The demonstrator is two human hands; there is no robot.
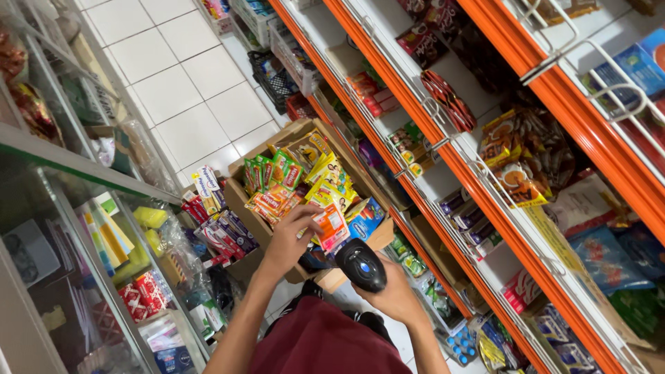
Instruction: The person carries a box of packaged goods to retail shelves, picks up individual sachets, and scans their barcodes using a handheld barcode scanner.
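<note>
Sachet [331,225] pinched in left hand [287,239] fingers over cardboard box [242,197]; right hand [391,294] wrapped around scanner [360,264] just beside it. Box looks mostly full.

The light around me is bright and even, coming from above, so the white floor tiles [187,90] look almost washed out. Shadows are soft and weak. The glass cabinet [76,228] on one side shows pale reflections. The view is tilted, with stretching at the edges. My hands and the near packets are slightly blurred.
</note>
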